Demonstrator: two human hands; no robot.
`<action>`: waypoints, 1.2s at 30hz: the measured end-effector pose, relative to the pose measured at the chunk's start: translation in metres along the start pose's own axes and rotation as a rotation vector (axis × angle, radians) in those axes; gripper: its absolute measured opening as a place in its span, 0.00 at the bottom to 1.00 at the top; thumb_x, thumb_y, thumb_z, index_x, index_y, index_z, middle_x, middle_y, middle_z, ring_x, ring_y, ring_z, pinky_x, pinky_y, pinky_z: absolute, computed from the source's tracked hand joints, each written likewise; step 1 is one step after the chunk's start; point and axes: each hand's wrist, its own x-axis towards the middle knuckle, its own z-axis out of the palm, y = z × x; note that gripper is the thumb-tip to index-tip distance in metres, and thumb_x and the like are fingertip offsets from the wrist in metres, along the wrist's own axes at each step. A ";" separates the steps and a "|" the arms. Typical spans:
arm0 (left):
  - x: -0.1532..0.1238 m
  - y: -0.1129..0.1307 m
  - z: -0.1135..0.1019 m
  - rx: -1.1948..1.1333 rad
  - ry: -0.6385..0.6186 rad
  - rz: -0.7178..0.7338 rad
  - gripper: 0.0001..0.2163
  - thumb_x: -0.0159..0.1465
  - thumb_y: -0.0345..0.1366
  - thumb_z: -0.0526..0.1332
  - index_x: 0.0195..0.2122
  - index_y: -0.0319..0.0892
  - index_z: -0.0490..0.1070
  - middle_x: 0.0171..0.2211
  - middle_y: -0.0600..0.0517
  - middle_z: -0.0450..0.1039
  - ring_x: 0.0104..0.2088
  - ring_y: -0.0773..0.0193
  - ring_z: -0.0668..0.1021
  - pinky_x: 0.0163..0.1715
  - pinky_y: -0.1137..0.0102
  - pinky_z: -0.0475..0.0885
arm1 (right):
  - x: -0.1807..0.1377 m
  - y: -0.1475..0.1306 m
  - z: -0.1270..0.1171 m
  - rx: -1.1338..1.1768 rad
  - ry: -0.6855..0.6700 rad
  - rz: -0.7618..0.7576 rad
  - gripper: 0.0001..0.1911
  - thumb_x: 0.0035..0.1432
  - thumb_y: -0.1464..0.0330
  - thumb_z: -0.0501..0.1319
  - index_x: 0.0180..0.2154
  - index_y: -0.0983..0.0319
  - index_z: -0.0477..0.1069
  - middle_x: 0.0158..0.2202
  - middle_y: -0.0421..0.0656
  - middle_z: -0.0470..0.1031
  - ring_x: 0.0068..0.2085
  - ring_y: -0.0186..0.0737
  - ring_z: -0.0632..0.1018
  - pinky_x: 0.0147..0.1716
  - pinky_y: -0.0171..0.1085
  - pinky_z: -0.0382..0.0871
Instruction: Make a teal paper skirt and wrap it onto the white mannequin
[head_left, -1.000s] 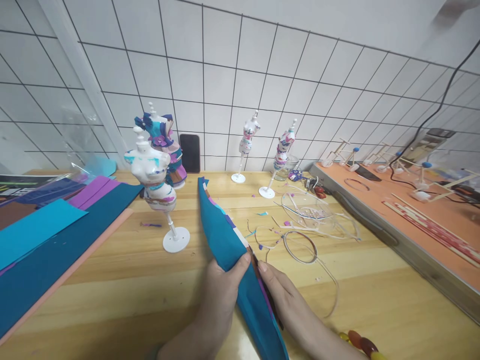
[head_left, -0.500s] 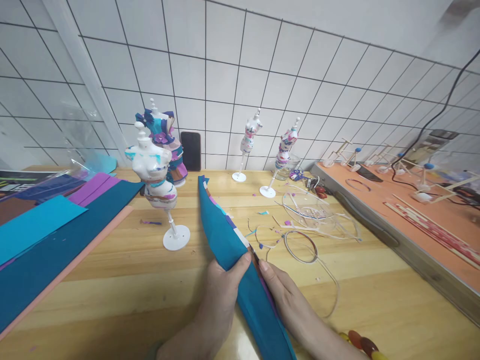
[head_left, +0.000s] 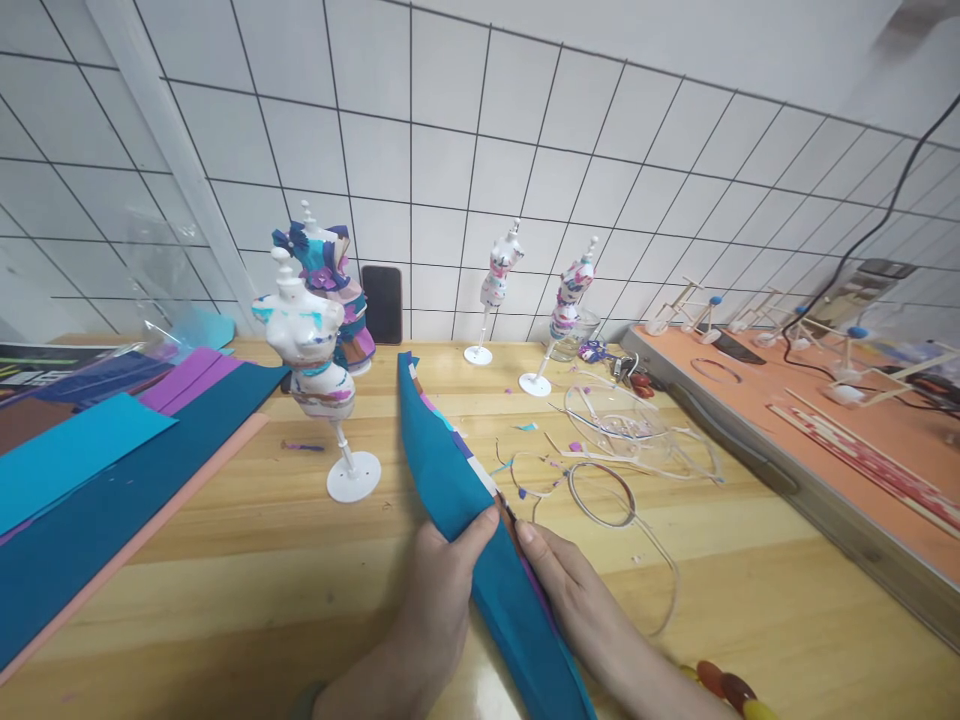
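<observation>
A stack of coloured sheets (head_left: 442, 470), teal on the outside with purple and white edges, stands on its long edge on the wooden table (head_left: 247, 560). My left hand (head_left: 442, 590) grips it from the left, thumb pressed on the top edge. My right hand (head_left: 577, 600) lies against its right side with the fingers close together along the sheets. A white mini mannequin (head_left: 311, 360) with paint smears stands just left of the stack on a round base.
Flat teal, purple and pink sheets (head_left: 97, 480) lie at the left. Three more mannequins (head_left: 330, 290) (head_left: 495, 280) (head_left: 566, 300) and a dark phone (head_left: 381, 304) stand by the tiled wall. Thin hoops and strips (head_left: 607, 480) lie right of the stack. An orange board (head_left: 825, 420) holds stick models.
Almost nothing differs. Both hands keep their hold on the stack, which has tipped very slightly; the view shifted a little.
</observation>
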 end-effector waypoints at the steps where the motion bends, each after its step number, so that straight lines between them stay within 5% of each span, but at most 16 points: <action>1: 0.000 0.002 0.000 -0.013 0.005 -0.017 0.15 0.50 0.37 0.66 0.38 0.37 0.75 0.37 0.43 0.79 0.38 0.50 0.79 0.37 0.63 0.74 | 0.000 -0.001 0.000 0.005 -0.008 0.005 0.23 0.60 0.52 0.47 0.29 0.63 0.66 0.30 0.43 0.70 0.33 0.40 0.69 0.38 0.35 0.65; 11: 0.006 0.017 -0.003 -0.088 -0.115 -0.064 0.18 0.51 0.35 0.66 0.44 0.38 0.73 0.40 0.42 0.77 0.39 0.50 0.79 0.39 0.60 0.74 | 0.001 0.005 0.001 -0.008 -0.036 0.015 0.24 0.59 0.50 0.46 0.27 0.62 0.64 0.26 0.40 0.66 0.29 0.37 0.67 0.32 0.34 0.63; 23: 0.002 0.016 0.002 -0.025 -0.118 -0.057 0.17 0.50 0.32 0.66 0.43 0.38 0.73 0.40 0.43 0.78 0.40 0.50 0.78 0.40 0.60 0.73 | -0.002 -0.007 0.000 0.051 -0.053 -0.004 0.25 0.62 0.53 0.45 0.37 0.64 0.71 0.35 0.44 0.74 0.38 0.42 0.71 0.43 0.38 0.63; 36: 0.003 0.012 0.001 0.006 -0.103 -0.053 0.13 0.51 0.33 0.66 0.38 0.36 0.73 0.38 0.42 0.78 0.38 0.50 0.79 0.39 0.60 0.73 | -0.002 -0.003 -0.001 0.038 -0.033 -0.007 0.23 0.63 0.55 0.46 0.36 0.64 0.71 0.33 0.44 0.73 0.36 0.41 0.71 0.41 0.37 0.64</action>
